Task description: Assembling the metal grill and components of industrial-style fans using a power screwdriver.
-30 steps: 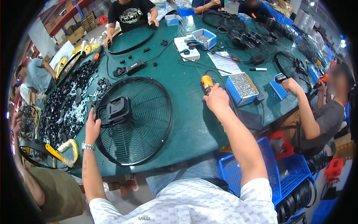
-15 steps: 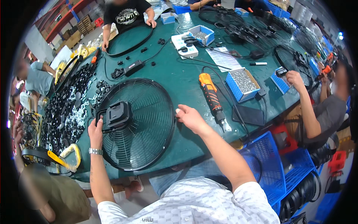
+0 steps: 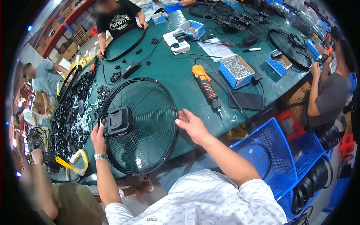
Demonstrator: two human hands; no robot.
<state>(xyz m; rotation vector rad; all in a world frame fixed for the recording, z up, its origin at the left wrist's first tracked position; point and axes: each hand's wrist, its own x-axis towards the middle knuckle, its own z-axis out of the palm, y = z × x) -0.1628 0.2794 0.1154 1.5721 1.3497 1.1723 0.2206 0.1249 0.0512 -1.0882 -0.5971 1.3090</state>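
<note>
A round black wire fan guard (image 3: pixel 152 112) lies in front of me near the table's front edge, a black plastic housing (image 3: pixel 119 122) at its hub side. My left hand (image 3: pixel 98 140) is closed on the guard's left side, thumb up beside the housing's bracket. At the opposite rim, my right hand (image 3: pixel 193 128) pinches the wire edge between thumb and fingers; the fingertips beneath are partly hidden. An orange and black electric screwdriver (image 3: pixel 205 88) lies to the right of the guard, its bit toward me.
Blue boxes of screws (image 3: pixel 237 71) and a dark phone-like slab (image 3: pixel 245 101) sit on the right. Loose black parts (image 3: pixel 71 116) cover the table's left. Blue crates (image 3: pixel 268 153) stand beside me at lower right. Co-workers surround the green table (image 3: pixel 165 75), cables crossing it.
My view has shifted a little. My right hand has come onto the guard's rim with its fingers closer together. The co-worker at right has drawn a hand back from the small blue box.
</note>
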